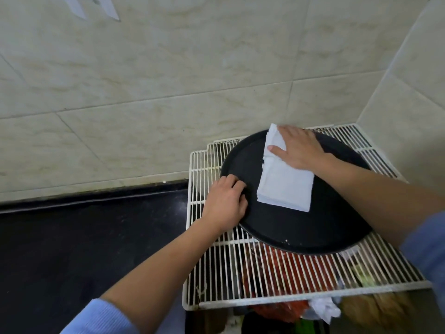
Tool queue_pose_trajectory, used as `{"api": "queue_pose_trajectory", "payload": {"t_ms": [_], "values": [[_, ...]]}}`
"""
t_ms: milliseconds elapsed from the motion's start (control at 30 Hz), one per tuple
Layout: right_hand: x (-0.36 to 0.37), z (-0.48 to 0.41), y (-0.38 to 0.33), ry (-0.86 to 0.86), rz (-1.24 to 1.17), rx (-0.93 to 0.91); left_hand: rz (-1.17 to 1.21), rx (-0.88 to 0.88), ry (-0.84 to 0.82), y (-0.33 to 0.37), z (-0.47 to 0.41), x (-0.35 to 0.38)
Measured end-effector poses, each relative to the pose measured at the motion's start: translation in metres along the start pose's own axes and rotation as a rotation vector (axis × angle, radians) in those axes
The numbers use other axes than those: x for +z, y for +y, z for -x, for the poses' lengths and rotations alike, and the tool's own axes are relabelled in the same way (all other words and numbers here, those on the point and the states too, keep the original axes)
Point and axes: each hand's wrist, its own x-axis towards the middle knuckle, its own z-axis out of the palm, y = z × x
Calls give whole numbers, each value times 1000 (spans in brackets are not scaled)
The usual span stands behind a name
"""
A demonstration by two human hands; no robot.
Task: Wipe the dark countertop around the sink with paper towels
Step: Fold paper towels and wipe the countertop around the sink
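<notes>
In the right corner against the tiled wall (168, 92), a white wire rack (301, 268) sits over what looks like the sink, with red and other items blurred beneath it; the dark table (84, 237) stretches away to the left, bare and not being wiped. On the rack rests a round black tray (313, 225), and it seems only loosely seated: a push could slide it off the wires or tilt the rack. The folded stack of paper towels (284, 186) lies on the tray. The right hand (298, 150) lies flat on the stack's far end, fingers spread; dragging instead of lifting may fan the sheets apart. The left hand (225, 203) curls over the tray's left rim, steadying it.
</notes>
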Motion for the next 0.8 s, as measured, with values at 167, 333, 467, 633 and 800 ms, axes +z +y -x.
{"api": "queue_pose_trajectory", "payload": {"t_ms": [167, 333, 467, 633, 800], "values": [[-13, -1, -4, -32, -9, 9, 41, 25, -10, -2, 0, -12], [-46, 15, -50, 194, -51, -32, 17, -26, 57, -28, 19, -49], [-64, 33, -136, 263, -120, -174, -21, -184, -14, -78, 76, -81], [-50, 72, -283, 247, -170, -400, -115, -392, -74, -155, 202, -124], [-12, 133, -449, 122, -224, -553, -167, -572, -101, -234, 357, -179]]}}
